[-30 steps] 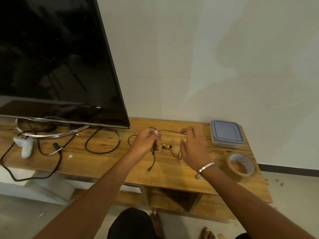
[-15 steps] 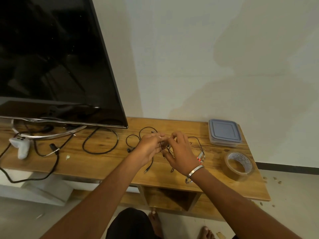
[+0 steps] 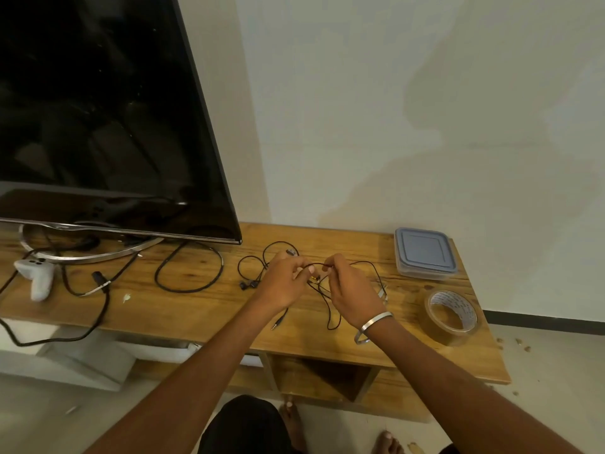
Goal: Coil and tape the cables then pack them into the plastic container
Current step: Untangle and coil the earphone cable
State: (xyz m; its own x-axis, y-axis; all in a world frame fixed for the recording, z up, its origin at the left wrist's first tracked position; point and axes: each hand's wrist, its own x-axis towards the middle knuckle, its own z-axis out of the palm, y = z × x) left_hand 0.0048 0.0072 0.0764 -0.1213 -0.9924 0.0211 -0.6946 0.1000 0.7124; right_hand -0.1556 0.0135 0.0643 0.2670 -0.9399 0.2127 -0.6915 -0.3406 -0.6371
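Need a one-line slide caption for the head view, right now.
Both hands, left and right, pinch a thin black cable over the wooden table; lidded plastic container and tape roll wait at right.

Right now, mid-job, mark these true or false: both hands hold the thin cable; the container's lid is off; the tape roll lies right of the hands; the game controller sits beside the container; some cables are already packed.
1. Both hands hold the thin cable. True: the left hand and right hand pinch the thin black cable.
2. The container's lid is off. False: the lid is on the container.
3. The tape roll lies right of the hands. True.
4. The game controller sits beside the container. False: it lies at the far left, near the TV stand.
5. Some cables are already packed. False: the container looks empty.
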